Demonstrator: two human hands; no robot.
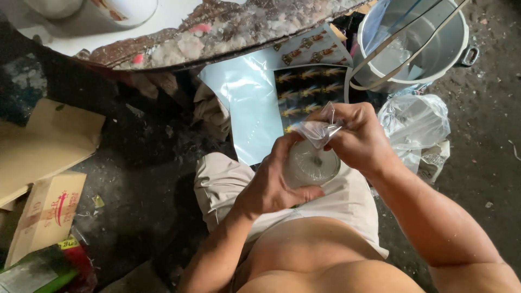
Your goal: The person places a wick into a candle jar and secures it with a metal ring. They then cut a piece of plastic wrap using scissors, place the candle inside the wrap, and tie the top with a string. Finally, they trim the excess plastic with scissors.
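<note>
From the head camera I see both hands meeting at the centre of the frame, above the lap. My left hand [271, 184] is cupped around a small round clear cup [311, 163], fingers curled under its side and the thumb lying along its lower edge, so it is closed on the cup. My right hand [355, 138] comes in from the right and pinches a thin clear plastic bag [320, 129] between thumb and fingertips, right at the top rim of the cup; the bag touches the cup there and is crumpled.

Below the hands are light-coloured shorts [228, 184]. Just above the hands, on the dark floor [146, 163], lies a pale blue sheet [249, 103] with a dark printed panel of gold shapes. In the upper right stands a grey bucket [434, 54], and just under it a crumpled white plastic bag [415, 127]. At the left edge sit cardboard boxes [46, 209]. A worn round tabletop [217, 32] spans the top of the frame.
</note>
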